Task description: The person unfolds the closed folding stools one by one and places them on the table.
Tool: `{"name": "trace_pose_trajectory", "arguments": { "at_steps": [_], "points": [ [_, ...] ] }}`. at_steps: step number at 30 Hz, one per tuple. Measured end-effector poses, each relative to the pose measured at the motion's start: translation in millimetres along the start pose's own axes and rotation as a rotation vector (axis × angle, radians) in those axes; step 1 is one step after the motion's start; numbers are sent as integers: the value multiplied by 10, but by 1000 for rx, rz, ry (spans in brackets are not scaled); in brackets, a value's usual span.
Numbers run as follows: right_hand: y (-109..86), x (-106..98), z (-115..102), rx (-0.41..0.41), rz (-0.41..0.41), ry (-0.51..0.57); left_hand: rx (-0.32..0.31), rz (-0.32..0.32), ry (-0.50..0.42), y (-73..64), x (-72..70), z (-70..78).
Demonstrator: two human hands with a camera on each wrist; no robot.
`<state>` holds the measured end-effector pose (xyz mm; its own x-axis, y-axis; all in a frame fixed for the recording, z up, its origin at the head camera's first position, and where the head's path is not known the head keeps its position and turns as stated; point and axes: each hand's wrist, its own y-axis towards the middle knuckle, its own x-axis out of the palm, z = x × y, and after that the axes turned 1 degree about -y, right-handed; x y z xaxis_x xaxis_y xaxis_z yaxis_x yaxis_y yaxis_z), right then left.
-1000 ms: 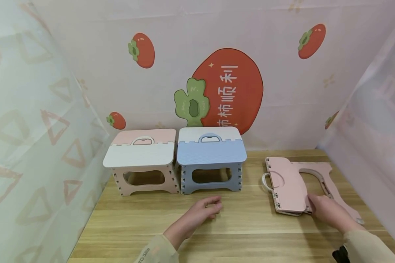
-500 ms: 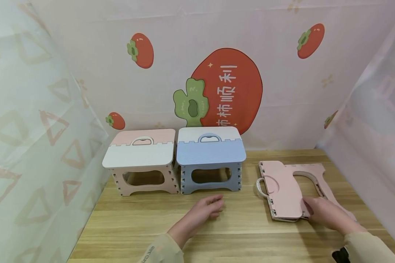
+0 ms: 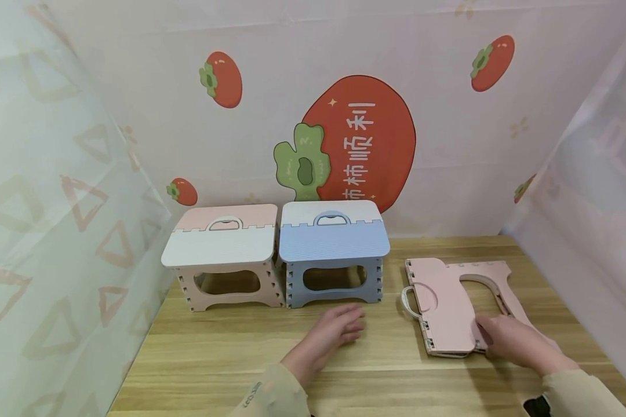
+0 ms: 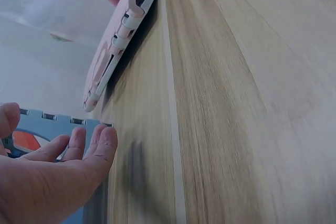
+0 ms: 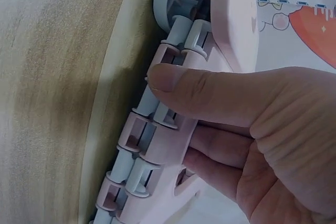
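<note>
A folded pink step stool (image 3: pixel 443 304) with a white carry handle (image 3: pixel 409 301) lies at the right of the table, its handle pointing left. My right hand (image 3: pixel 516 340) grips its near hinged edge. The right wrist view shows the thumb across the pink and white hinges (image 5: pixel 139 145) and fingers curled behind. My left hand (image 3: pixel 330 336) hovers to the left of this stool, holding nothing. In the left wrist view the left hand's fingers (image 4: pixel 105 145) are spread and slightly bent, with the folded stool (image 4: pixel 113 40) tilted beyond them.
A standing blue stool (image 3: pixel 336 243) with a white back half is just beyond my left hand. Beside it on the left stands a pink and white stool (image 3: pixel 219 249). Patterned sheets (image 3: pixel 448 145) close in the wooden table (image 3: pixel 375 382) behind and at both sides.
The folded pink stool has shifted left and toward me, with my right hand gripping it. My left hand has moved slightly right, its fingers spreading.
</note>
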<state>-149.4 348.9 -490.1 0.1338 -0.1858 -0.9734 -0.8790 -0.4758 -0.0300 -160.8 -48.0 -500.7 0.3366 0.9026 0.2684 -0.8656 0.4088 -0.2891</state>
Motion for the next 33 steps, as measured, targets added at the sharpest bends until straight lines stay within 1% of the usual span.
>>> {"name": "trace_pose_trajectory", "arguments": {
  "at_steps": [3,8,11,19,27,33],
  "points": [
    [2,-3,-17,6,-6,-17,5,6,-25,52,65,-18],
    [23,-13,-51,32,-42,-42,-2,16,-43,129,160,-42],
    [30,-12,-56,45,-61,-36,-7,13,-52,161,198,-51],
    [39,-1,-74,40,-56,-22,-21,54,-92,260,311,-77],
    [43,-22,-87,26,-52,-28,-31,59,-103,313,375,-88],
    [38,-29,-94,39,-51,-35,-46,74,-125,354,406,-110]
  ]
}}
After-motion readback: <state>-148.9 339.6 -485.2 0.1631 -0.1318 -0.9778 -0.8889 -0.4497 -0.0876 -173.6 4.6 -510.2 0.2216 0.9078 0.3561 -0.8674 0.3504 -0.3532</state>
